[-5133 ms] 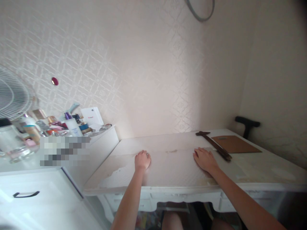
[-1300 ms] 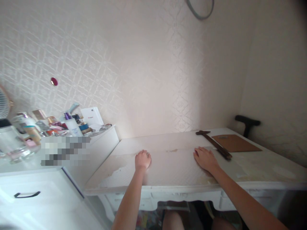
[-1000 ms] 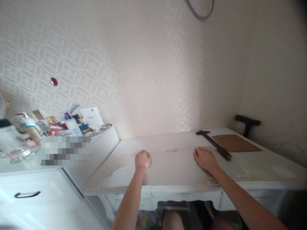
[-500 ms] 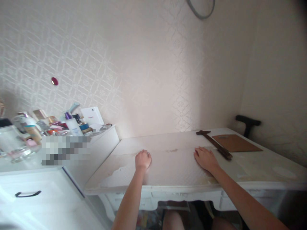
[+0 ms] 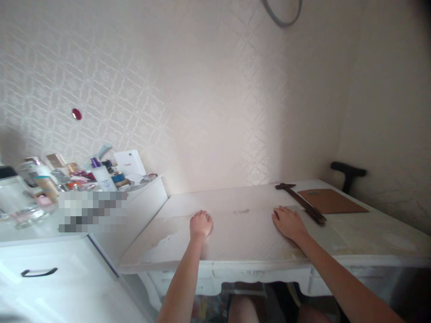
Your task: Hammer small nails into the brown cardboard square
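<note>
Your left hand (image 5: 200,224) rests on the white desk (image 5: 235,244) as a loose fist, curled on nothing. Your right hand (image 5: 288,223) lies flat, palm down, fingers spread and empty. Both sit on the desk's near half, left at about 9 o'clock of centre, right at about 3. Nothing is held or lifted; the dark wooden stick (image 5: 301,203) lies untouched just beside your right hand, at its 1 o'clock. The desktop is worn, its pale coating peeled in ragged patches near your left hand. Past the stick lies a flat brown board (image 5: 332,201). At 9 o'clock, a white cabinet (image 5: 111,233) carries crowded bottles and jars (image 5: 50,179).
</note>
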`<state>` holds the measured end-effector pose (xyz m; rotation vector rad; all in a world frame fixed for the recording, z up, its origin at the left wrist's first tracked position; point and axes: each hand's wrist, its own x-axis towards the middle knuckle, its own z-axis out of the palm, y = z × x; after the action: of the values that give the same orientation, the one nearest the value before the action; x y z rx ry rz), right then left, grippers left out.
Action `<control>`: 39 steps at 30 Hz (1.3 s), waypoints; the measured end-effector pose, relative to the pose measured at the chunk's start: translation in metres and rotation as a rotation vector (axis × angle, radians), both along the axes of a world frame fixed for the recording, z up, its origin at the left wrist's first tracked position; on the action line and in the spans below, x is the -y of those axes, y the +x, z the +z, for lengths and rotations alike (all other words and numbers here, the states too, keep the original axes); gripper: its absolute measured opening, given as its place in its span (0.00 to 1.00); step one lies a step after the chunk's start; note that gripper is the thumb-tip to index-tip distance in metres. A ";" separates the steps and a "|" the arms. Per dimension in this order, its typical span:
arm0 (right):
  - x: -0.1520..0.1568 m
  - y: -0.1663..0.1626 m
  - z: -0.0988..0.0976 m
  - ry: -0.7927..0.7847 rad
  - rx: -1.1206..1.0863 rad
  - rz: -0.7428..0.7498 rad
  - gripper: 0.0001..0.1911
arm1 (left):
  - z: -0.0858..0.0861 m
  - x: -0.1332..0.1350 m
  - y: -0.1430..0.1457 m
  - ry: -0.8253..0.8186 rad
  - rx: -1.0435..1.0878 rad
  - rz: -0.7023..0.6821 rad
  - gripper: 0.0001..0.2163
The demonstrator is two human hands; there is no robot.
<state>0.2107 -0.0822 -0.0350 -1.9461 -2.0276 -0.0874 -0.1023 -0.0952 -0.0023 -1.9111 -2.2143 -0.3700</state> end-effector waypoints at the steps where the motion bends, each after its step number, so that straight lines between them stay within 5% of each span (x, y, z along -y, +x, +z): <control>1: 0.000 0.000 0.000 0.001 0.000 0.002 0.22 | 0.000 0.000 0.000 -0.002 0.000 0.001 0.16; 39: 0.002 -0.001 0.002 -0.003 0.019 -0.002 0.22 | -0.001 -0.001 0.000 0.031 -0.005 0.004 0.16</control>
<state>0.2101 -0.0844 -0.0331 -1.9559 -2.0385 -0.1038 -0.1019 -0.0947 -0.0033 -1.8895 -2.1963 -0.3962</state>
